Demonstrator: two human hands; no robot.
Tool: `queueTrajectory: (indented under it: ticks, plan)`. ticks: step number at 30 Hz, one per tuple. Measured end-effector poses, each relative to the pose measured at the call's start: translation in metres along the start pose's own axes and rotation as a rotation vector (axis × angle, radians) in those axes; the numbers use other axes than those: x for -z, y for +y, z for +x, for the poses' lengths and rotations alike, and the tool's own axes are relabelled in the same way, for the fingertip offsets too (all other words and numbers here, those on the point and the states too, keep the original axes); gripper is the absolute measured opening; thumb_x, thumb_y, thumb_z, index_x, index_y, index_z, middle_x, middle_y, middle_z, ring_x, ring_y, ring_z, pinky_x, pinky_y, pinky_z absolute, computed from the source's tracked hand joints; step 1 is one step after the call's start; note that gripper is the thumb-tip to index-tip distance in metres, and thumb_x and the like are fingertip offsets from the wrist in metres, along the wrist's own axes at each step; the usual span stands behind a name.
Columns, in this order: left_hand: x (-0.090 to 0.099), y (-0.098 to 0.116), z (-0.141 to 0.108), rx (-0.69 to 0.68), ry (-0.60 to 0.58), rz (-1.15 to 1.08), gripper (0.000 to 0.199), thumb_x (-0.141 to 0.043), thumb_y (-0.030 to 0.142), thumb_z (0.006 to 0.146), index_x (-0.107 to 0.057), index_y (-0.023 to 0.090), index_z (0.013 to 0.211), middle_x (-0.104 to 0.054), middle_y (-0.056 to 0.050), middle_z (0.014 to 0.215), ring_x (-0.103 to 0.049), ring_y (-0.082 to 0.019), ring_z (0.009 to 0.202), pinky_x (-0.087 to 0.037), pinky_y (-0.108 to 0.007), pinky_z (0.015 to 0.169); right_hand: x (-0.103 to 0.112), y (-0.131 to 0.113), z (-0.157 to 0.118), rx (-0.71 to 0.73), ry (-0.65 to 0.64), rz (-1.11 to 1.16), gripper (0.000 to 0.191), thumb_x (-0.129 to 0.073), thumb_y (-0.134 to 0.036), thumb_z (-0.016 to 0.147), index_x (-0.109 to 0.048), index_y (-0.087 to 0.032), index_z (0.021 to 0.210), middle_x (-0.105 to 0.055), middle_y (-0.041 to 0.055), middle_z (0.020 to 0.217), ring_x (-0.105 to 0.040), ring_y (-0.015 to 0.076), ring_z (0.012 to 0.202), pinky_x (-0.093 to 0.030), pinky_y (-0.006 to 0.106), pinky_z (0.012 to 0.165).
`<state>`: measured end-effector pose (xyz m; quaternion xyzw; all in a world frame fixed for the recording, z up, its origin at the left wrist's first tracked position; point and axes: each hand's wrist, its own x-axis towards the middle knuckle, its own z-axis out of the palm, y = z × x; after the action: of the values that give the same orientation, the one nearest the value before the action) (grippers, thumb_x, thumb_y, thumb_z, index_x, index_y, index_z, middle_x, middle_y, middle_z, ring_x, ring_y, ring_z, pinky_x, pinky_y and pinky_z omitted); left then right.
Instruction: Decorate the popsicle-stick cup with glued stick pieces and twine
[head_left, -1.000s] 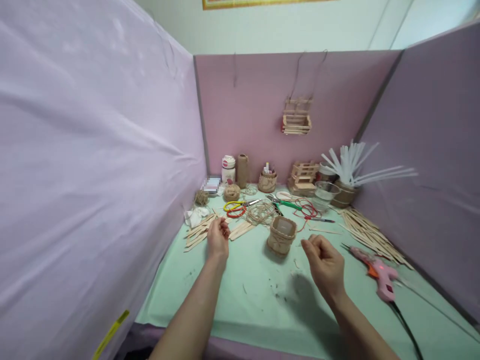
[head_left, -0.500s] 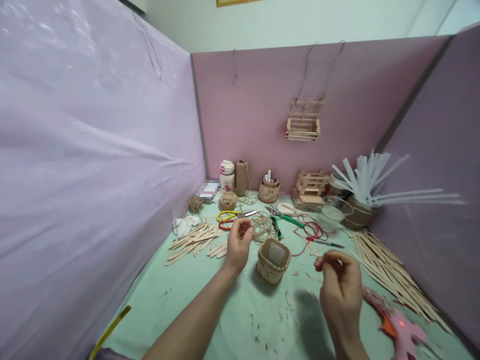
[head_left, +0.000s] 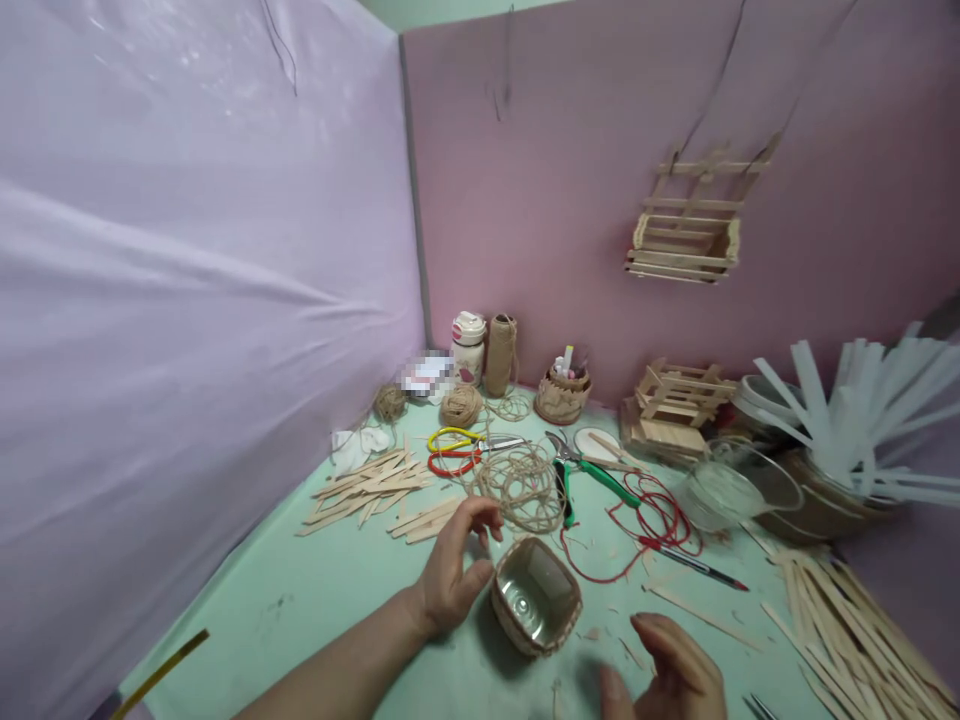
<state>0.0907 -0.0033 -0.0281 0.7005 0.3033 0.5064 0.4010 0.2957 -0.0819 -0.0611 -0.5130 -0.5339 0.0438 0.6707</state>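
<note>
A small square basket [head_left: 516, 622] with a braided rim and a shiny inside stands on the pale green table [head_left: 300, 610]. Just left of it is my left hand [head_left: 456, 570], thumb and fingers apart and curved beside the rim, with nothing held. My right hand [head_left: 664, 670] is at the bottom edge, right of the basket, its thumb and fingers apart and empty; its wrist is out of the picture. Behind the basket lies a loose tangle of twine [head_left: 521, 485].
Scissors [head_left: 454, 450], green-handled pruners [head_left: 607, 482], red cord [head_left: 664, 515] and a pen [head_left: 694, 563] lie behind. Wooden sticks are at left [head_left: 367, 487] and right [head_left: 862, 630]. A clear bowl [head_left: 724, 490] and white glue sticks [head_left: 847, 420] stand at right.
The view has moved closer and tilted down. My left hand has come beside the basket with fingers more spread. The fingers of my right hand have opened. The pink glue gun has left the view.
</note>
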Motion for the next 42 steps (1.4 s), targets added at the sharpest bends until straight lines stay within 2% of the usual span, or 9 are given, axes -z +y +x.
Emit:
queueTrajectory:
  ticks: [6, 12, 15, 18, 22, 27, 34, 38, 42]
  plan:
    - [-0.002, 0.006, 0.006, 0.190, -0.254, -0.260, 0.082, -0.040, 0.077, 0.077, -0.035, 0.023, 0.138, -0.045, -0.015, 0.134, -0.041, -0.033, 0.127, -0.031, -0.048, 0.106, -0.005, -0.055, 0.010, -0.317, -0.403, -0.187, 0.085, -0.068, -0.040, 0.073, -0.026, -0.020, 0.143, -0.037, 0.0172, 0.142, -0.040, 0.0330, 0.130, -0.037, 0.051, 0.102]
    - [0.002, 0.017, 0.012, 0.329, -0.414, -0.379, 0.086, -0.060, 0.071, 0.069, -0.042, 0.024, 0.139, -0.044, -0.013, 0.143, -0.036, -0.033, 0.135, -0.030, -0.042, 0.109, -0.010, -0.049, 0.007, -0.335, -0.568, -0.143, 0.117, -0.079, -0.039, 0.063, -0.003, -0.025, 0.151, -0.037, 0.0165, 0.145, -0.037, 0.0330, 0.134, -0.030, 0.055, 0.108]
    - [0.005, 0.018, 0.016, 0.379, -0.502, -0.401, 0.097, -0.085, 0.047, 0.053, -0.043, 0.024, 0.138, -0.047, -0.013, 0.141, -0.042, -0.034, 0.131, -0.034, -0.043, 0.106, -0.011, -0.048, 0.005, -0.328, -0.565, -0.082, 0.112, -0.078, -0.037, 0.066, -0.005, -0.027, 0.151, -0.038, 0.0153, 0.146, -0.038, 0.0322, 0.134, -0.032, 0.053, 0.107]
    - [0.004, 0.016, 0.017, 0.391, -0.528, -0.355, 0.086, -0.088, 0.031, 0.050, -0.053, 0.020, 0.128, -0.057, -0.013, 0.129, -0.048, -0.033, 0.124, -0.038, -0.043, 0.102, -0.014, -0.053, 0.006, -0.375, -0.535, 0.023, 0.106, -0.075, -0.037, 0.070, -0.007, -0.025, 0.151, -0.050, 0.0150, 0.136, -0.049, 0.0295, 0.126, -0.038, 0.049, 0.104]
    - [0.002, 0.013, 0.014, 0.498, -0.399, -0.540, 0.075, -0.085, 0.045, 0.054, -0.058, 0.018, 0.120, -0.064, -0.014, 0.117, -0.056, -0.033, 0.111, -0.042, -0.045, 0.095, -0.015, -0.060, 0.012, -0.423, -0.448, 0.268, 0.106, -0.079, -0.037, 0.064, -0.014, -0.025, 0.148, -0.055, 0.0137, 0.127, -0.058, 0.0261, 0.113, -0.044, 0.046, 0.099]
    - [0.012, 0.021, 0.013, 0.617, -0.312, -0.930, 0.084, -0.047, 0.080, 0.069, -0.055, 0.015, 0.122, -0.062, -0.014, 0.102, -0.059, -0.024, 0.089, -0.048, -0.043, 0.082, 0.007, -0.084, 0.020, -0.529, -0.342, 0.420, 0.055, -0.071, -0.044, 0.072, -0.051, -0.022, 0.119, -0.062, 0.0092, 0.110, -0.063, 0.0209, 0.096, -0.050, 0.040, 0.086]
    - [0.031, 0.027, 0.006, 0.592, -0.234, -0.950, 0.064, -0.050, 0.065, 0.078, -0.053, 0.021, 0.125, -0.053, -0.008, 0.087, -0.044, -0.014, 0.068, -0.048, -0.031, 0.063, 0.053, -0.118, 0.015, -0.636, -0.607, 0.555, 0.037, -0.059, -0.046, 0.081, -0.061, -0.018, 0.105, -0.050, -0.0057, 0.050, -0.041, 0.0103, 0.045, -0.035, 0.026, 0.048]
    - [0.028, 0.027, 0.008, 0.588, -0.278, -0.915, 0.074, -0.045, 0.075, 0.074, -0.054, 0.020, 0.124, -0.057, -0.009, 0.089, -0.049, -0.015, 0.067, -0.049, -0.036, 0.069, 0.032, -0.114, 0.010, -0.570, -0.521, 0.424, 0.035, -0.061, -0.046, 0.080, -0.062, -0.017, 0.100, -0.059, -0.0011, 0.061, -0.051, 0.0123, 0.054, -0.043, 0.028, 0.055]
    - [0.010, 0.029, 0.013, 0.525, -0.243, -0.845, 0.078, -0.055, 0.077, 0.067, -0.055, 0.018, 0.118, -0.064, -0.013, 0.104, -0.061, -0.025, 0.090, -0.048, -0.043, 0.083, -0.002, -0.100, 0.006, -0.468, -0.363, 0.223, 0.047, -0.067, -0.049, 0.073, -0.058, -0.020, 0.109, -0.067, 0.0084, 0.099, -0.062, 0.0209, 0.091, -0.052, 0.037, 0.076]
